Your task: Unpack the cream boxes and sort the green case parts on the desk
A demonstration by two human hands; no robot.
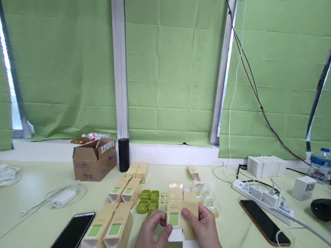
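Here's the right hand closed on a tan carton, thumb flat across the front, fingers tucked behind its right side. And there's the left hand at the carton's lower left edge, half curled, a small gap between thumb and forefinger; thumb tip right at the edge, though whether it's actually pinching, I can't tell. The carton sits up between the two hands, green label facing out, white flaps loose at its lower end. Just beyond the left hand, green square cups sit grouped, with little yellow pieces beside them. Over to the left hand's left, four filled-out cartons in two pairs, and past those a black phone. Beyond the right hand, a cluster of clear domed containers, and farther back a loose carton. Well off to the right hand's right, another phone beside a white power strip.
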